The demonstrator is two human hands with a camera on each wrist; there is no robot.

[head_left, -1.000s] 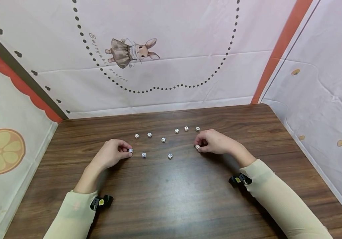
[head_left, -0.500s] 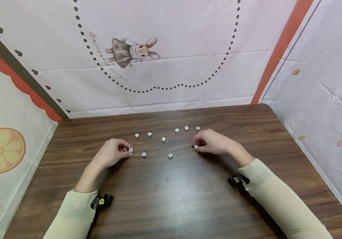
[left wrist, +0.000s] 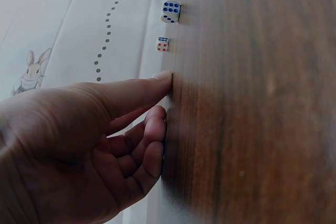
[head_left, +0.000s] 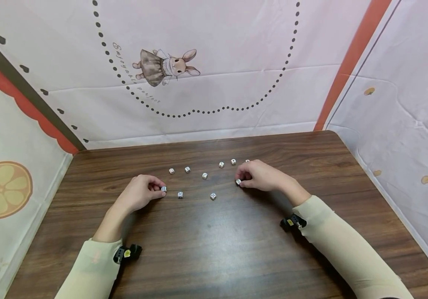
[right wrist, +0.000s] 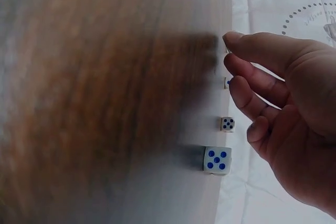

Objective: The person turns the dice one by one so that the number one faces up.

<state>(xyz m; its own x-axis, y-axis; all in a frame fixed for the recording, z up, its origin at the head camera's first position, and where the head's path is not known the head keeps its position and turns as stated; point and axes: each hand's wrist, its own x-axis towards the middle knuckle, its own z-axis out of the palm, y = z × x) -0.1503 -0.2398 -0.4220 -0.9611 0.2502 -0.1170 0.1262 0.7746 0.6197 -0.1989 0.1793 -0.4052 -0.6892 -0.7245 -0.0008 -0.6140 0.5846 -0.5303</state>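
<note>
My left hand (head_left: 137,194) rests low at the left and pinches a white die (head_left: 163,189) between thumb and forefinger; in the left wrist view that die is hidden behind the thumb (left wrist: 136,94). On the right, my right hand (head_left: 260,175) holds another white die (head_left: 238,182) at its fingertips, close over the table. Nearest the left hand lies a die with blue pips (head_left: 180,195). A die showing five (head_left: 213,196) sits between the hands. In the right wrist view a large-looking die with five blue pips (right wrist: 217,160) stands below the curled fingers.
Several more dice form a loose back row, among them a die at its left end (head_left: 171,170), a middle die (head_left: 205,176) and a one-pip die (head_left: 233,162). A die (head_left: 247,160) is partly covered by the right hand. Printed cloth (head_left: 214,95) surrounds the brown wooden table (head_left: 206,249).
My right hand has slid left with its die, which has turned to another face, and now partly covers the rightmost back die. The left hand has stayed in place.
</note>
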